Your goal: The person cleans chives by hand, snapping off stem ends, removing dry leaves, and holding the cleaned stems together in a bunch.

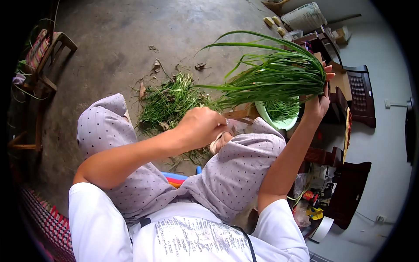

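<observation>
My right hand (320, 104) is raised at the right and wrapped round the base of a large bunch of long green leaves (279, 74). The leaves spread leftward from it, over part of a pale green basin (288, 124) with more green leaves inside. Near the centre, above my knees, my left hand (201, 126) is closed with its fingers pinched together; anything between them is too small to make out. Beyond it, a loose heap of green and dry grassy scraps (168, 102) lies on the floor.
A wooden chair (54, 52) with cloth stands at the left. Dry leaves (200, 66) are scattered on the concrete floor (118, 30). Dark wooden furniture (360, 96), a white sack (304, 17) and bagged items (301, 214) line the right side. A colourful seat edge (176, 178) shows between my legs.
</observation>
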### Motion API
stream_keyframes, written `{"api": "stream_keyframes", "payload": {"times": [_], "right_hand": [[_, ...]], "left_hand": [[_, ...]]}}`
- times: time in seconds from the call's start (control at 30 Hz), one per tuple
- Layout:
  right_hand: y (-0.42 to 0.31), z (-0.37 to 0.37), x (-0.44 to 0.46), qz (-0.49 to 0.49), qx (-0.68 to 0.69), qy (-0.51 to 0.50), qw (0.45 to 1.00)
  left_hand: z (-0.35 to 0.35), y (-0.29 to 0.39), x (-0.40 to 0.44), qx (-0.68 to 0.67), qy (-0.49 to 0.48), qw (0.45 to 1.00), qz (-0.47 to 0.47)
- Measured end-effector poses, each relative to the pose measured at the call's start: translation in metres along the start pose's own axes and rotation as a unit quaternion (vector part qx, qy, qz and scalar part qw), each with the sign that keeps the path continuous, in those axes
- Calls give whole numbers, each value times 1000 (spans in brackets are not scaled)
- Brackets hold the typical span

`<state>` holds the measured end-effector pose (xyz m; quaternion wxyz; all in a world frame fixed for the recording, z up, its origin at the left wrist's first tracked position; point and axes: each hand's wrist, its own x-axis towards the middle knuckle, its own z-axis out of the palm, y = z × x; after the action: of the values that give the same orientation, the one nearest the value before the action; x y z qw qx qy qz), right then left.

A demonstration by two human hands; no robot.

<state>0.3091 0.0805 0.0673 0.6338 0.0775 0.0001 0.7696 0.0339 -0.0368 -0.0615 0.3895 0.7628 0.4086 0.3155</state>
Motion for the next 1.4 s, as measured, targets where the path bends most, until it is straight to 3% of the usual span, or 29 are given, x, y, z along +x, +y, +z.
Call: {"api": "stream_keyframes", "payload": {"times": [0.17, 0.33, 0.57, 0.67, 0.73, 0.77, 0.83, 1.07, 1.27, 1.33, 1.4], "right_hand": [[0, -1, 1, -3, -20, 12, 1000], [-3, -1, 5, -17, -30, 45, 998], [6, -10, 9, -14, -33, 24, 999], [5, -16, 10, -8, -45, -5, 999], [6, -18, 11, -22, -44, 8, 999], [6, -19, 12, -29, -45, 14, 998], [9, -21, 12, -28, -49, 12, 998], [20, -23, 12, -58, -52, 28, 997], [20, -22, 11, -61, -56, 28, 996], [20, -21, 10, -60, -55, 24, 996], [21, -20, 9, -50, -47, 28, 997]], "left_hand": [[-12, 4, 7, -137, 145, 979, 39], [-13, 15, 14, -179, 145, 969, 94], [3, 30, 27, -261, 124, 955, 65], [8, 36, 34, -344, 139, 928, 23], [7, 42, 38, -482, 104, 869, -32], [7, 44, 40, -482, 103, 870, -32], [7, 46, 45, -574, 99, 812, -41], [9, 44, 53, -606, 96, 786, -73], [11, 42, 54, -582, 121, 800, -85], [11, 40, 53, -516, 131, 843, -83], [14, 37, 52, -515, 136, 842, -86]]}}
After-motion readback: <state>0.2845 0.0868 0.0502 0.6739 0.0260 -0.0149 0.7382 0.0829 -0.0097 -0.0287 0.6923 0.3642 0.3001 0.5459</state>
